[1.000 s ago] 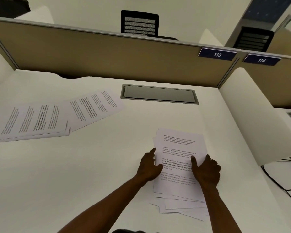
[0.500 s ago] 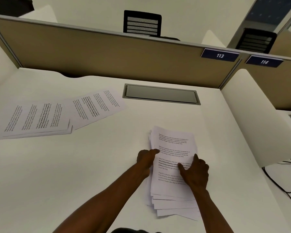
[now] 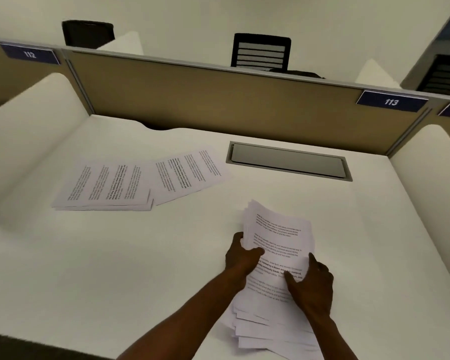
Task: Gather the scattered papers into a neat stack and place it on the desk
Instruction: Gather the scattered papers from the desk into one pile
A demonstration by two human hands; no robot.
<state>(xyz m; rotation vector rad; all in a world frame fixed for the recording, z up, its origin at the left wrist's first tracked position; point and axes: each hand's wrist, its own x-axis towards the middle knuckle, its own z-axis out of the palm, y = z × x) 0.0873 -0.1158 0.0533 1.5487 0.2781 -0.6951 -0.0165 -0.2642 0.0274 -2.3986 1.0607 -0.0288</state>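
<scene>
Desk: white top, walled by a tan divider at the back and rounded white side panels.
Hatch: grey cable lid set flush in the desk, near the divider.
Loose sheets: printed pages fanned out on the desk's left, well apart from my hands.
Stack: the pile in front of me, lying on the desk; its near edges are splayed and uneven.
My left hand: clasps the stack's left edge, thumb on top, fingers tucked under.
My right hand: fingers spread, pressing on the top page at the right side.
Tag: blue, reads 113.
</scene>
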